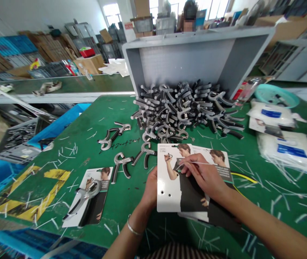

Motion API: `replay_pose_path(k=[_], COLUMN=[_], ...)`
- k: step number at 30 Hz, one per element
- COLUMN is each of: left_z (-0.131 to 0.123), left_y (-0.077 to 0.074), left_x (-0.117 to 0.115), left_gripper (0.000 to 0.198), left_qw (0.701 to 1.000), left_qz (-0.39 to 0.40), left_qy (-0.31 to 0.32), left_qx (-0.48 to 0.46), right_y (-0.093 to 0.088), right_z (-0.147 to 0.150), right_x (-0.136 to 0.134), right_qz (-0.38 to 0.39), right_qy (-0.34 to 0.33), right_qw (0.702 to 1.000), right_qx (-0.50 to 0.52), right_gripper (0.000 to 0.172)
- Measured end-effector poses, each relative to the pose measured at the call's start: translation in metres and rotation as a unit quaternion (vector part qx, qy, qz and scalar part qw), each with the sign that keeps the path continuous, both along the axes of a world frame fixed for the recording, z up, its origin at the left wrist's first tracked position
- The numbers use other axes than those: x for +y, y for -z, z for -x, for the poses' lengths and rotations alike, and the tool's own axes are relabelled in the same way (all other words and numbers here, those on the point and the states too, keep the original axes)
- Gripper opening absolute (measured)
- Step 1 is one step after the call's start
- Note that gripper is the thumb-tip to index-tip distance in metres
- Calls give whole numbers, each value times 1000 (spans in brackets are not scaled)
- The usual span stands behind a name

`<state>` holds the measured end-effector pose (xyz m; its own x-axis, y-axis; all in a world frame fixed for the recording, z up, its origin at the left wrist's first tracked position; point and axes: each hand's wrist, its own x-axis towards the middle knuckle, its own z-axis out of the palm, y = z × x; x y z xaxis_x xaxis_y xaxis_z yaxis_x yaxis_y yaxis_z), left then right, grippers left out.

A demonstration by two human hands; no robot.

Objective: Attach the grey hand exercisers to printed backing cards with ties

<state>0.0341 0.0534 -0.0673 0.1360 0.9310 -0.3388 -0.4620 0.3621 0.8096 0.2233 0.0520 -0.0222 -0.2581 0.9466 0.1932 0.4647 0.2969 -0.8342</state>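
Observation:
My left hand [150, 189] grips the left edge of a white printed backing card [169, 180], fingers tucked under it. That card lies on a small stack of like cards [218, 158] on the green table. Above the card, my right hand [204, 174] pinches a thin white cable tie [196, 163] that points left. Near the front left lies another card [88, 201] with a grey hand gripper [85, 194] mounted on it. Loose hand grippers [121, 163] lie just beyond the cards.
A big heap of grey-black hand grippers [180, 111] spills from a tipped grey bin [196, 54]. White cable ties [277, 194] are scattered over the table. Bags of ties [285, 147] and a teal bowl [276, 95] sit right. A person stands behind the bin. Blue crates [59, 124] are left.

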Motion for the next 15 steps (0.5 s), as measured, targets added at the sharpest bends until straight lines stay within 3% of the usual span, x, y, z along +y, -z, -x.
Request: replay_pose_path(k=[6,15], left_z=[2,3], left_y=[-4,-3], left_x=[-1,0], left_gripper=[38,49], left_qw=[999,998], left_qz=[-19,-30], left_qy=[14,31], left_qx=[34,36], right_y=[0,-3], right_z=[-1,1], right_x=[-6,-6], right_qz=[-73,-92], right_qy=[-10,-6], right_qw=[994,984], right_qx=[-83,-150], right_gripper=[18,23])
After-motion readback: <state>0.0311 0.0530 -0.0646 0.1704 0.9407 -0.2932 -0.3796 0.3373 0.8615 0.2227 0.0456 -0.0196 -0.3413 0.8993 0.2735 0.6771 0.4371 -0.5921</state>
